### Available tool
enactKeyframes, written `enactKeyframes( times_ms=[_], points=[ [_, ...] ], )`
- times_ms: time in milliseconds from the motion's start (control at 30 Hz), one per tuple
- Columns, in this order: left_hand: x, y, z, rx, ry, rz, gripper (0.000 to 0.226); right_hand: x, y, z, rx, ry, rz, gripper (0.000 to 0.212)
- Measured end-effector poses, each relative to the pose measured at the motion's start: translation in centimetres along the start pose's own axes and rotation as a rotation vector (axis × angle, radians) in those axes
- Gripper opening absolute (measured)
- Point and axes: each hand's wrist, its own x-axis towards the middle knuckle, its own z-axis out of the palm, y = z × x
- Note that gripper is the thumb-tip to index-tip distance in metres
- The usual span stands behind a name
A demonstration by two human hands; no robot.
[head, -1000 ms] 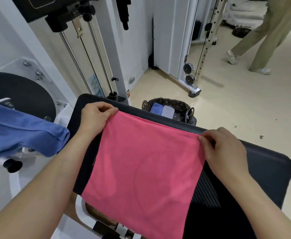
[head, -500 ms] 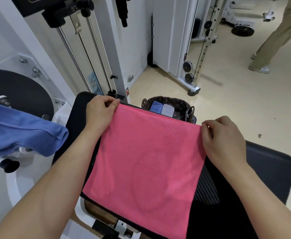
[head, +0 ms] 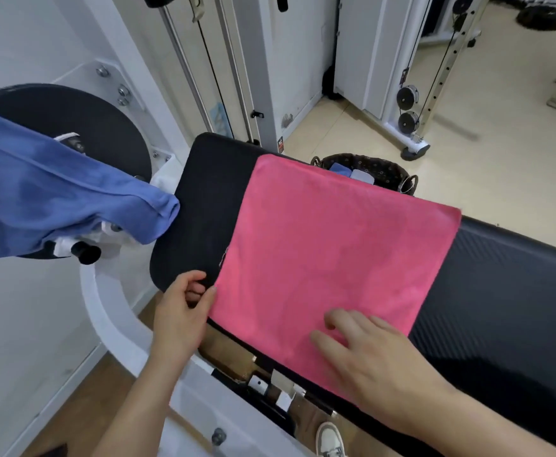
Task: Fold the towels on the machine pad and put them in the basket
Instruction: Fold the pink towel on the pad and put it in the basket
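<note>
One pink towel (head: 329,252) under right hand (head: 378,361), left hand (head: 179,311) at corner

white scuffed wall (head: 303,77), beige floor (head: 500,179), white cable-machine frame (head: 441,70), black pulleys (head: 408,122), even bright light.

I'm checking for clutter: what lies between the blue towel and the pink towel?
In the head view, only a bare strip of the black machine pad lies between the blue towel and the pink towel.
</note>
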Motion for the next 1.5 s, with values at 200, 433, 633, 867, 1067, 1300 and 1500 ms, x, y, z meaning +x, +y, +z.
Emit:
enactKeyframes(
  times_ms=[200, 433, 633, 867, 1067, 1300, 1500],
  points=[
    [-1.8, -3.4, 0.2, -0.076, -0.023, -0.150, 0.007, -1.5, -0.9, 1.2, -0.052, -0.154, -0.049, 0.040],
    [-1.9, -3.2, -0.7, -0.207, -0.018, -0.229, 0.008, -3.1, -1.4, 2.3, -0.129, -0.168, -0.035, 0.027],
    [-1.7, -2.4, -0.5, -0.382, -0.032, -0.277, 0.017, -4.9, -2.5, 2.8, -0.132, -0.158, 0.066, 0.057],
    [-1.3, -2.6, -0.6, -0.505, -0.036, -0.357, 0.011, -6.5, -2.9, 2.8, -0.174, -0.078, 0.077, 0.037],
    [-1.2, -2.6, -0.6, -0.394, -0.051, -0.341, 0.014, -7.8, -3.5, 3.6, -0.240, -0.059, 0.123, 0.031],
    [-0.5, -2.5, -0.3, -0.412, 0.032, -0.304, 0.009, -8.0, -4.4, 4.2, -0.214, -0.001, 0.153, 0.026],
    [-1.0, -2.8, 0.0, -0.254, 0.040, -0.218, 0.009, -8.5, -4.8, 5.1, -0.174, 0.019, 0.147, 0.024]
  ],
)
